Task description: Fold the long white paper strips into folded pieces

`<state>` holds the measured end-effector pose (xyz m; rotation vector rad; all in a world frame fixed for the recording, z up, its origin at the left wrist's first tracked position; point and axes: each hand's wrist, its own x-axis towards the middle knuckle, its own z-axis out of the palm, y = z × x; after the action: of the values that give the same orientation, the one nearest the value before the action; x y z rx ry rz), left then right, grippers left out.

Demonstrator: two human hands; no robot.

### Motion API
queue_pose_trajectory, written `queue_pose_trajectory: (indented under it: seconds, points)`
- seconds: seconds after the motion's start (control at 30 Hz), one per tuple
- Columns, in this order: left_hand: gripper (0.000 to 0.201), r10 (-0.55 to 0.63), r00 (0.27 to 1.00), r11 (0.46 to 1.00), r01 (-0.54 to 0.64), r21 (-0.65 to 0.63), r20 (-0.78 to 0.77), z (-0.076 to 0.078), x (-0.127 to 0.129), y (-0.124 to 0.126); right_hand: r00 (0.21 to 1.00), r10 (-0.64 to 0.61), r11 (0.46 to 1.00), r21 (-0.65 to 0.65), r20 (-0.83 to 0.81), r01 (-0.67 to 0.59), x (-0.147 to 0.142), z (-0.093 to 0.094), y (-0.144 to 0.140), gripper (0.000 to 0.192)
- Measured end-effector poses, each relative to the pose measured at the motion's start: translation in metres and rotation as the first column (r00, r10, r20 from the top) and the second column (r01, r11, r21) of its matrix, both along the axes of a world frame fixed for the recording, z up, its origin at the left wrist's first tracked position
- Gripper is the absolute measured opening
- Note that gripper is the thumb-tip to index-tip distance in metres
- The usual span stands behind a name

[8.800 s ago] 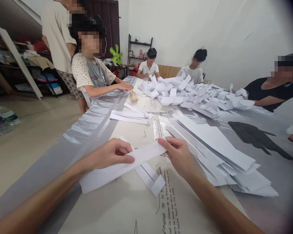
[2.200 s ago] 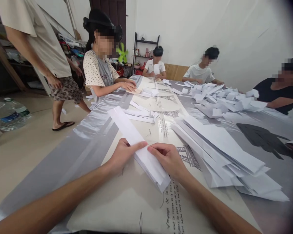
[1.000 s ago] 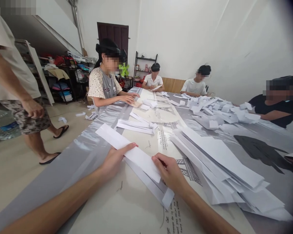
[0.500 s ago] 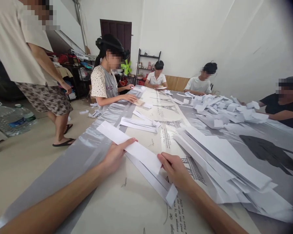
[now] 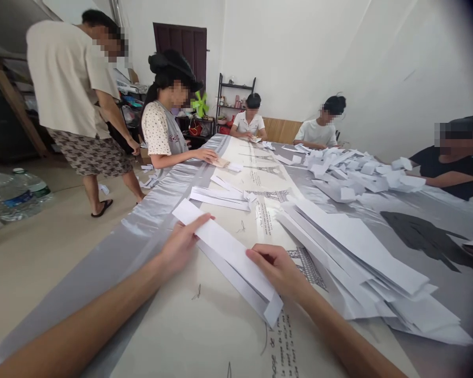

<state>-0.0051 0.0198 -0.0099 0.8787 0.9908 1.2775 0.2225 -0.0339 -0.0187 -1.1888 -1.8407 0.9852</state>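
I've got the tbl (image 5: 114,265) on my feed: shiny grey cover w/ a cream band (image 5: 165,331) passing under both hands, Eiffel-type prints + txt on it. Below L hand (image 5: 180,242) & R hand (image 5: 279,269): folded strip (image 5: 236,287), tab end nearest R hand; can't tell if it's flat on the band. Just R of R hand: messy stack (image 5: 362,252) of long wht paper pcs, overlapping. Farther R: dark patch (image 5: 421,236), unclear if obj or print. Beyond R hand: big heap (image 5: 350,170) of folded wht pcs. Ahead of L hand: few loose strips (image 5: 220,199); farther out, tan block (image 5: 221,163) w/ wht slip (image 5: 235,168) beside it.
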Motion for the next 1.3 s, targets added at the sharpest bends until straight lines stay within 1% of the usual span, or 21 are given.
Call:
queue_pose_trajectory:
  seconds: [0.17,0.23,0.27,0.33,0.37,0.43,0.47,0.5,0.53,0.57,0.6,0.63,0.67,0.7,0.77,0.83,0.9,1.03,1.13,1.2,1.3]
  points:
    - [0.033,0.091,0.995,0.995,-0.092,0.027,0.033,0.002,-0.024,0.025,0.999,0.042,0.999,-0.028,0.017,-0.042,0.005,0.001,0.004,0.047]
    - [0.034,0.138,0.99,0.988,-0.14,0.069,0.028,0.001,-0.035,0.034,0.998,0.054,0.998,-0.037,0.033,-0.052,0.009,0.001,0.005,0.046]
    - [0.034,0.151,0.989,0.983,-0.148,0.112,-0.012,0.0,-0.041,0.038,0.998,0.057,0.997,-0.045,0.04,-0.055,0.012,0.001,0.005,0.046]
    - [0.034,0.223,0.966,0.96,-0.196,0.199,-0.127,-0.001,-0.054,0.046,0.997,0.055,0.997,-0.053,0.049,-0.052,0.019,0.002,0.005,0.046]
    - [0.033,0.245,0.958,0.953,-0.21,0.218,-0.146,0.001,-0.059,0.048,0.997,0.054,0.997,-0.049,0.052,-0.052,0.023,0.003,0.005,0.046]
    - [0.029,0.298,0.934,0.927,-0.233,0.295,-0.198,0.007,-0.063,0.047,0.997,0.061,0.998,-0.032,0.053,-0.06,0.028,0.005,0.005,0.047]
    - [0.026,0.322,0.916,0.905,-0.223,0.363,-0.24,0.011,-0.062,0.043,0.996,0.071,0.997,-0.025,0.055,-0.07,0.03,0.007,0.005,0.047]
    - [0.024,0.345,0.881,0.869,-0.171,0.464,-0.322,0.016,-0.058,0.038,0.994,0.085,0.996,-0.022,0.062,-0.084,0.03,0.008,0.004,0.046]
    - [0.023,0.367,0.837,0.816,-0.081,0.572,-0.406,0.021,-0.053,0.031,0.992,0.099,0.995,-0.021,0.073,-0.098,0.03,0.008,0.004,0.046]
    - [0.026,0.327,0.801,0.784,0.066,0.617,-0.501,0.025,-0.046,0.023,0.99,0.113,0.993,-0.022,0.089,-0.112,0.028,0.009,0.003,0.045]
    - [0.029,0.263,0.756,0.749,0.231,0.621,-0.599,0.027,-0.039,0.016,0.985,0.133,0.991,-0.022,0.11,-0.131,0.026,0.009,0.003,0.044]
    - [0.03,0.206,0.708,0.697,0.378,0.609,-0.675,0.028,-0.031,0.01,0.979,0.154,0.988,-0.02,0.131,-0.152,0.023,0.009,0.002,0.043]
    - [0.029,0.152,0.636,0.644,0.517,0.564,-0.757,0.026,-0.024,0.004,0.974,0.171,0.985,-0.017,0.149,-0.171,0.02,0.008,0.002,0.041]
    - [0.026,0.1,0.565,0.588,0.63,0.507,-0.819,0.024,-0.019,0.001,0.969,0.186,0.982,-0.014,0.163,-0.186,0.018,0.008,0.002,0.04]
    - [0.019,0.014,0.471,0.502,0.76,0.413,-0.882,0.016,-0.012,-0.001,0.962,0.207,0.978,-0.02,0.176,-0.207,0.015,0.007,0.002,0.035]
    - [0.028,-0.034,0.423,0.464,0.809,0.361,-0.905,0.011,-0.012,0.002,0.961,0.219,0.976,-0.039,0.171,-0.216,0.016,0.007,0.003,0.031]
    - [0.033,-0.031,0.395,0.455,0.823,0.339,-0.918,0.011,-0.016,0.005,0.967,0.208,0.978,-0.039,0.15,-0.204,0.02,0.008,0.006,0.029]
    - [0.034,0.023,0.373,0.457,0.821,0.342,-0.927,0.022,-0.024,0.007,0.991,0.078,0.995,0.05,0.106,-0.084,0.032,0.01,0.012,0.035]
    - [0.037,0.075,0.327,0.448,0.833,0.325,-0.942,0.028,-0.025,0.004,0.997,0.023,0.995,0.092,0.077,-0.03,0.036,0.011,0.014,0.036]
    - [0.038,0.088,0.287,0.443,0.846,0.295,-0.954,0.03,-0.023,0.0,0.998,0.026,0.996,0.087,0.06,-0.031,0.035,0.01,0.013,0.034]
    - [0.033,0.02,0.255,0.446,0.863,0.237,-0.967,0.031,-0.017,-0.006,0.996,0.062,0.995,0.073,0.057,-0.066,0.027,0.009,0.01,0.03]
